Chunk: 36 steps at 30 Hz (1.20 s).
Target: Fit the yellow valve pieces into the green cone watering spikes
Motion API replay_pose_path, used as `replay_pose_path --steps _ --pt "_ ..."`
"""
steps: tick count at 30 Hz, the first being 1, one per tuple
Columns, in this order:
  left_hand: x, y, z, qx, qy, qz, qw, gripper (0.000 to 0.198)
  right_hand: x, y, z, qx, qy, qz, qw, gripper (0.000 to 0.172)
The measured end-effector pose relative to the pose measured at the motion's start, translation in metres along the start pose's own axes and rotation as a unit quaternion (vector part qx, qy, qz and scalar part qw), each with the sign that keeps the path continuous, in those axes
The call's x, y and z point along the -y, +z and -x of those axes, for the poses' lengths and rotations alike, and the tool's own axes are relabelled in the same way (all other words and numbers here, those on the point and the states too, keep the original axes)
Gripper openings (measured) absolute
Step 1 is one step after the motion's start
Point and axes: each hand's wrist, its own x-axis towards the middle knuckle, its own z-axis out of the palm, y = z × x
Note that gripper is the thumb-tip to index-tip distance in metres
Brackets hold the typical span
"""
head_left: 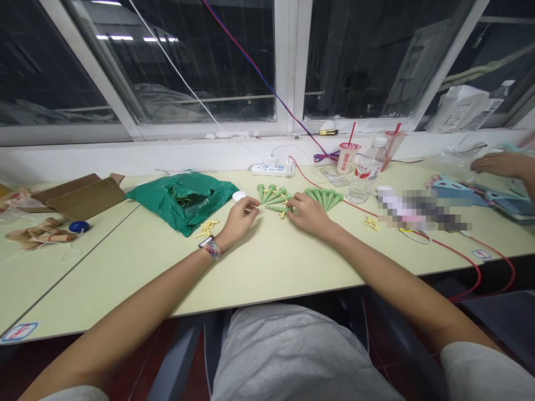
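Observation:
Both my hands rest on the pale green table near a cluster of green cone-shaped plastic pieces. My left hand, with a beaded band at the wrist, pinches a small pale piece next to the cones. My right hand is curled with its fingers on a green cone lying on its side. A second fan of green cones lies just right of my right hand. Small yellow pieces lie left of my left hand, and more yellow pieces lie to the right.
A green plastic bag and a cardboard box lie at left. A power strip, a paper cup, a water bottle and a red cable sit toward the back right. Another person's hand works at far right.

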Motion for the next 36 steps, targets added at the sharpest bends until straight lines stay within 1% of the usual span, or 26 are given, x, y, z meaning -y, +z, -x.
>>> replay_pose_path --steps 8,23,27,29,32,34,36 --pt "-0.005 0.000 0.002 0.004 -0.005 0.010 1.000 0.019 -0.002 0.001 0.000 -0.005 0.010 -0.011 1.000 0.020" --pt "-0.002 0.001 0.002 0.017 0.000 0.008 1.000 0.018 -0.003 0.004 -0.005 0.008 0.012 -0.009 1.000 0.017" --pt "-0.003 0.001 0.002 0.019 0.003 0.004 1.000 0.018 0.000 0.003 -0.005 0.006 0.018 -0.013 1.000 0.020" --pt "-0.003 0.001 0.002 0.020 0.003 0.003 1.000 0.018 0.003 -0.003 -0.004 -0.002 0.023 -0.018 1.000 0.024" --pt "-0.002 0.001 0.002 0.015 0.003 -0.004 1.000 0.019 0.004 -0.021 0.006 -0.016 0.035 -0.029 0.999 0.028" --pt "-0.002 0.001 0.003 0.012 0.005 -0.013 1.000 0.019 -0.003 -0.037 0.018 -0.027 0.056 -0.024 0.998 0.027" --pt "-0.001 0.001 0.003 0.011 0.011 -0.019 1.000 0.019 -0.018 -0.053 0.032 -0.037 0.095 0.001 0.995 0.026"
